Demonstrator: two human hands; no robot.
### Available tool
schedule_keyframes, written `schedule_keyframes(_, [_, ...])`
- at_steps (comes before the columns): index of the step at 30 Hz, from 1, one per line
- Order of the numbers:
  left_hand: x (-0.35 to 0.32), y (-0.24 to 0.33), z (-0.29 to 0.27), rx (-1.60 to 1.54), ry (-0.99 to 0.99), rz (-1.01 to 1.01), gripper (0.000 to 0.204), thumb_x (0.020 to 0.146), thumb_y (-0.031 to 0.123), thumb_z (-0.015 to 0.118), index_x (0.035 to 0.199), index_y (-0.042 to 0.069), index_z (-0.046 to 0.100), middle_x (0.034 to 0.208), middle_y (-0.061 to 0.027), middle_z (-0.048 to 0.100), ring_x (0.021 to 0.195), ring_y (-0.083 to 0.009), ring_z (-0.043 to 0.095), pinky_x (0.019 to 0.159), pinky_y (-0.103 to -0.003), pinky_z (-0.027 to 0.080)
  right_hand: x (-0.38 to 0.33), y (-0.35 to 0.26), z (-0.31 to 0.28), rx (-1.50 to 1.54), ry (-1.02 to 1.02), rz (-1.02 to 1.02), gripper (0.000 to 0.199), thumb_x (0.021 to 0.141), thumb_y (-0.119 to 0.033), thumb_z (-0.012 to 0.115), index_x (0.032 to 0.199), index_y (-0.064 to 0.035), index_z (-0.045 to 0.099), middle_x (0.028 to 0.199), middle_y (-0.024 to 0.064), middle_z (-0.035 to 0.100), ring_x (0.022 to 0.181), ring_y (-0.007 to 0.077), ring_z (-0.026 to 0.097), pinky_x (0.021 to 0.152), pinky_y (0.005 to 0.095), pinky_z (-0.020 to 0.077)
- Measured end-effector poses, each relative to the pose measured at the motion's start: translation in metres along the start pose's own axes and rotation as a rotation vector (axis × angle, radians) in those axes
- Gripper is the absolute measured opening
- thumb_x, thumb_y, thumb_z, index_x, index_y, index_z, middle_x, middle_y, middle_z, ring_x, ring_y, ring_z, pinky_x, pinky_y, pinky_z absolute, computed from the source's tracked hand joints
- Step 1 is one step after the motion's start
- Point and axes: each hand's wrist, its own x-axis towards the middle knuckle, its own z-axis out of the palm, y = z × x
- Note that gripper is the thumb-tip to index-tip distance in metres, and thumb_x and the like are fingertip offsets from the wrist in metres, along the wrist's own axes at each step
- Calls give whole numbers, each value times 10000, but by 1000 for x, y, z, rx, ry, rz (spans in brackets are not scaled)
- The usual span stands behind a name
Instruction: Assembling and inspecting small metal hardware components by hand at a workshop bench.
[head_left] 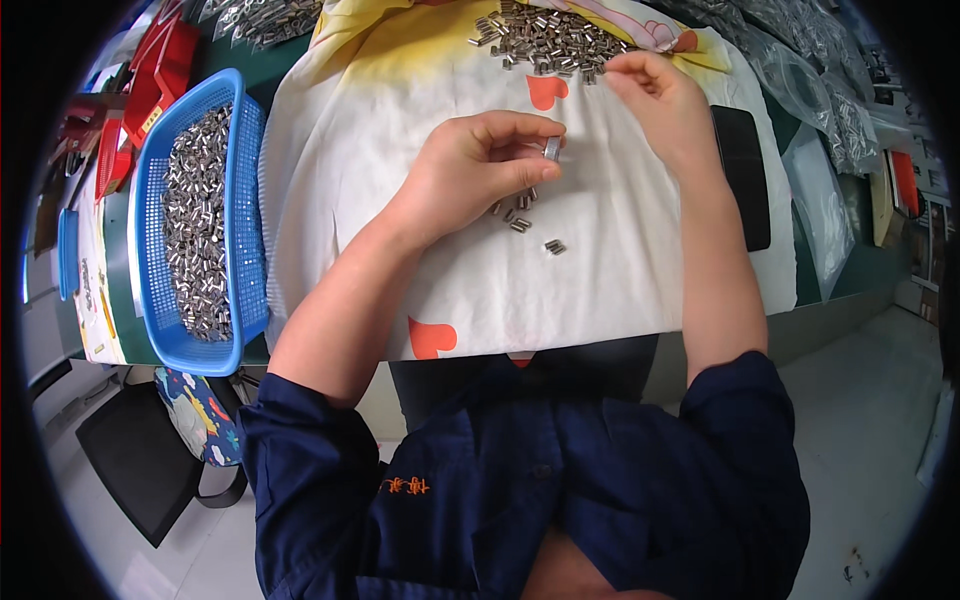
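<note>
Over the middle of the cloth, my left hand [470,165] is closed, with thumb and forefinger pinching a small grey metal piece [552,148] by its ends. My right hand [662,110] is farther off to the right, at the near edge of a pile of short shiny metal cylinders [550,42]. Its thumb and fingertips are pressed together; whether a piece sits between them I cannot make out. Just below my left hand lie several loose metal cylinders [519,225], partly hidden by it. A small cluster of cylinders [555,246] rests a little nearer to me.
A white cloth [620,270] with red hearts covers the green table. On the left stands a blue plastic basket [240,230] full of metal cylinders [200,220]. A black phone-like slab [742,180] lies beside my right forearm. Clear plastic bags [825,90] crowd the far right; red bins [160,75] stand far left.
</note>
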Motion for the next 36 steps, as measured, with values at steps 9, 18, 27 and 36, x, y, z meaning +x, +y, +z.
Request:
schedule_keyframes(9, [0,-3,-2,-67,25,53,325,802,35,628,1114,-6,548,1011,-42,612,898,-100,578,817,-232,469,3,0,15,-721,144,-311,110,767,-144,592,856,-97,635,800,66,590,800,252,560,711,359,453])
schedule_keyframes(18, [3,-3,-4,-129,41,45,323,802,28,625,1114,-5,548,1002,-55,613,899,-117,585,832,-251,465,1,-2,15,-674,72,-267,100,778,-137,596,849,-82,639,825,58,606,800,214,569,712,323,458])
schedule_keyframes(27, [4,-1,-5,-285,79,95,351,794,13,623,1134,-12,541,986,-71,616,875,-122,583,818,-250,465,-25,-32,22,228,-210,-49,73,774,6,616,847,3,615,827,11,601,793,79,553,724,217,438])
schedule_keyframes(36, [2,4,-3,-129,161,54,339,785,44,652,1099,-40,555,970,-92,628,872,-124,599,808,-238,478,-33,-39,33,-376,16,-475,56,740,-39,638,793,-21,631,742,48,619,676,123,574,630,237,459])
